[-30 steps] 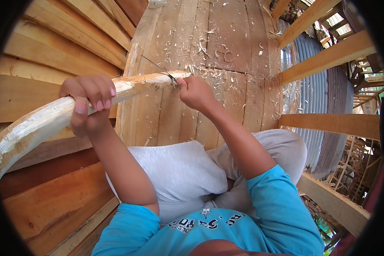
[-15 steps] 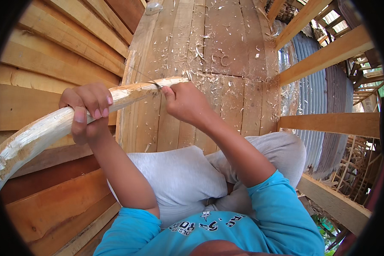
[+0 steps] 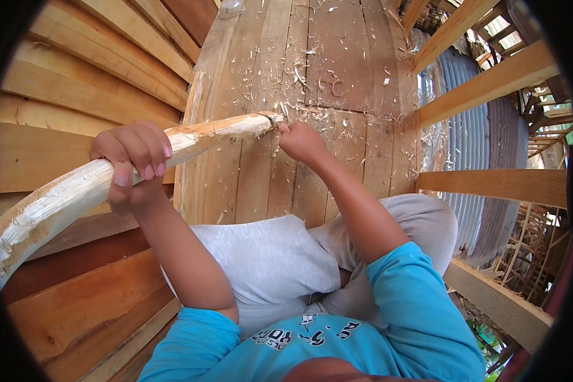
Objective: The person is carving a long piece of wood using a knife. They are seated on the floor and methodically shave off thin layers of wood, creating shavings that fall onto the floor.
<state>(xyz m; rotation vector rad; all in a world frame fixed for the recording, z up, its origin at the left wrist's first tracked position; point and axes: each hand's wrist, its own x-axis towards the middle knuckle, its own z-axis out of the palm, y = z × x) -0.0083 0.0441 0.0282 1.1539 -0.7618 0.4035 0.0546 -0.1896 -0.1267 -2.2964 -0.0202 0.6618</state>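
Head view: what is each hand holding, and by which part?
Left hand: pale pole, gripped partway along. Right hand: thin dark tool, by its near end, which is hidden.

Rough-cut wooden pole, matt wooden floorboards, ridged metal sheeting.

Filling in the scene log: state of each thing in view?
Left hand: closed around the pole.
Right hand: closed, holding the blade.
Pole: curved, pale with brown patches.
Blade: at the pole's far end; cutting contact unclear.
Plank floor: strewn with shavings.
Shavings: loose, some curled.
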